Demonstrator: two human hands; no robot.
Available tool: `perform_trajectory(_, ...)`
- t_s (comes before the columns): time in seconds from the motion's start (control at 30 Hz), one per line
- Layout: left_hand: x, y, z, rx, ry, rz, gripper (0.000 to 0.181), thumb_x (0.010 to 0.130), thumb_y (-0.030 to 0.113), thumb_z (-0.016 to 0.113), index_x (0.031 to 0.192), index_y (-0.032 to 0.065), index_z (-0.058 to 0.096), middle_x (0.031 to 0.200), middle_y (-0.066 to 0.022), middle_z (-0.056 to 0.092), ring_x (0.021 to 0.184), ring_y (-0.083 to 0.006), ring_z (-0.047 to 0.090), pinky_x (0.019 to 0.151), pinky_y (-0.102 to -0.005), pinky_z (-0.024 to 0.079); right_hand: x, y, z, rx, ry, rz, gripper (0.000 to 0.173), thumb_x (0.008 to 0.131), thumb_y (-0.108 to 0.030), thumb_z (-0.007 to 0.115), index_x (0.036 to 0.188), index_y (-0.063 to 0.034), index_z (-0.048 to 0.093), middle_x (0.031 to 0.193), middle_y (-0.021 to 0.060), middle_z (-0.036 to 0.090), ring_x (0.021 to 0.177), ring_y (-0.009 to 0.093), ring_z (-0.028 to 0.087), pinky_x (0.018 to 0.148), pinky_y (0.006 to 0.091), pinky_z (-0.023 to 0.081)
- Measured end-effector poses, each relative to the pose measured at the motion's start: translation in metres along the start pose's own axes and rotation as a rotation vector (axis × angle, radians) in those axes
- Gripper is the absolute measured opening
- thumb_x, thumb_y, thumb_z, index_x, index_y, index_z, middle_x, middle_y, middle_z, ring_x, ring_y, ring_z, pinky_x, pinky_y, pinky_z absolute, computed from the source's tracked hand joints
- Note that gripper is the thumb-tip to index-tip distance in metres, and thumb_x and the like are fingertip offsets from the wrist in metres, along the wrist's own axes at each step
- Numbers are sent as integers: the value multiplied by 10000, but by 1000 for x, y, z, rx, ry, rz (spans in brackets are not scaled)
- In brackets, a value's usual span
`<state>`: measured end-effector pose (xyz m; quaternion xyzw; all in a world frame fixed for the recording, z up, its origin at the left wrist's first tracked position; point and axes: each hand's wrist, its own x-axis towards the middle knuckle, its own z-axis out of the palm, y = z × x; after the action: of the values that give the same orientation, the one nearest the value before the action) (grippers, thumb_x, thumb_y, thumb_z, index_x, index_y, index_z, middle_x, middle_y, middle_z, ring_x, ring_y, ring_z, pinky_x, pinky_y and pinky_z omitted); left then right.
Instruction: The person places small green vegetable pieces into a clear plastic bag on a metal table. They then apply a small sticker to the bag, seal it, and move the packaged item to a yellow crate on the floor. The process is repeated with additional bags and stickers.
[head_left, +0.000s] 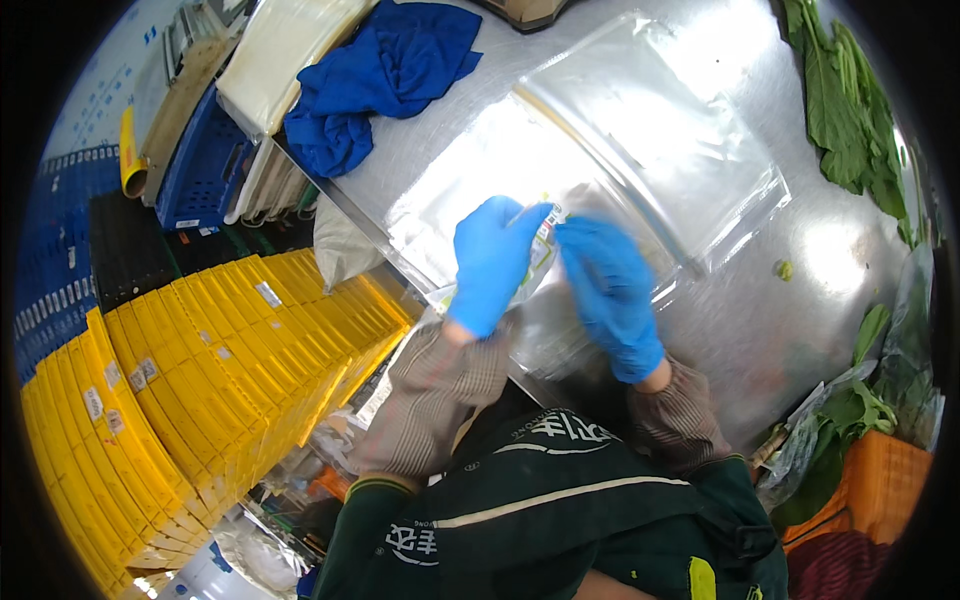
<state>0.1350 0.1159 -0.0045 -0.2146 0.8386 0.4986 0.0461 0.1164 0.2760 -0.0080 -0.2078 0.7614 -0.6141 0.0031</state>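
Observation:
Both my hands wear blue gloves, over a stainless-steel table. My left hand (487, 259) pinches a white and green printed label or film strip (538, 255) between thumb and fingers. It bears writing, and part of it is hidden under the hand. Close by on the right, my right hand (611, 292) is blurred, its fingertips near the strip's upper end. Whether those fingers grip anything is unclear. Beneath and beyond the hands lie clear plastic bags (645, 127), flat and shiny, with a tan band across them.
A crumpled blue cloth (382, 75) lies beside a stack of plastic film bags (281, 60). Stacked yellow crates (210, 375) stand left of the table edge. Leafy greens (847, 105) lie far right, bagged greens (832, 427) near an orange crate (870, 487).

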Motion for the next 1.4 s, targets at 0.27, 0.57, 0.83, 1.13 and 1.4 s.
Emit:
perform_trajectory(0.27, -54, 18, -94, -118, -243, -289, 257, 825, 89, 673, 1032, -59, 640, 978, -71, 650, 876, -153, 628, 733, -267, 499, -13, 10, -1, -290, -494, -128, 358, 754, -134, 712, 1104, -132, 636, 1350, 67, 502, 1293, 312, 421, 1102, 507, 226)
perform_trajectory(0.57, -65, 15, -100, -420, -38, -165, 231, 842, -35, 595, 1060, -16, 668, 1025, -87, 656, 910, -137, 625, 813, -247, 500, 8, 8, -32, 147, -254, 149, 223, 848, -31, 627, 1067, -65, 646, 1014, 98, 648, 1105, 274, 579, 970, 389, 441)
perform_trajectory(0.83, -8, 20, -7, 9, 91, -65, 233, 829, 225, 698, 868, -2, 667, 738, -134, 665, 678, -178, 641, 642, -298, 489, 3, -14, -27, 371, 291, 16, 266, 896, -84, 543, 1127, -4, 647, 1086, 110, 648, 1000, 243, 614, 887, 345, 479)
perform_trajectory(1.13, -77, 3, -122, -46, -287, -396, 257, 784, 172, 740, 938, -26, 682, 821, -103, 691, 761, -133, 642, 692, -270, 503, -12, 6, -10, -354, -615, -83, 518, 686, -223, 796, 1178, -191, 636, 1421, 73, 440, 1389, 309, 283, 1123, 522, 162)
perform_trajectory(1.4, -130, -28, -196, -290, -139, -246, 237, 776, -85, 594, 990, -17, 669, 1126, -104, 591, 1000, -161, 594, 853, -259, 475, -8, 22, -19, -49, -392, -50, 219, 762, -36, 711, 963, -98, 651, 1101, 59, 631, 1216, 304, 502, 1046, 466, 349)
